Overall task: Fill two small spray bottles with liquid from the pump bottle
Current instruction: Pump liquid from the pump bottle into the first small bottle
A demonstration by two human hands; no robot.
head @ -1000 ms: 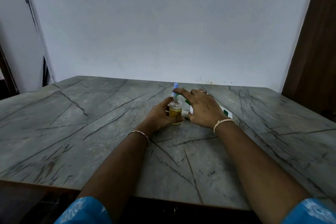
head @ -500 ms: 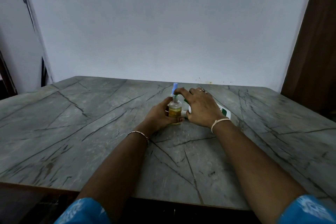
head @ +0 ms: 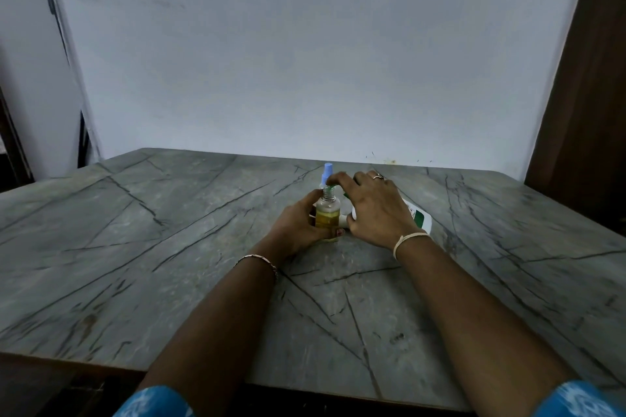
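The small spray bottle (head: 327, 213) stands upright, neck open, toward the far edge of the table (head: 135, 247), with your left hand (head: 298, 223) curled round it. The pump bottle (head: 418, 217) is just to its right. Your nearer right hand (head: 376, 210) grips its head above that neck.

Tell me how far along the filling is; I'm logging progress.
Done: the open bottle in the left hand already holds yellow liquid most of the way up. In hand: the right hand grips the pump bottle, its green spout at the open neck. Left: capping it, and maybe filling the blue-capped bottle behind, whose contents are hidden.
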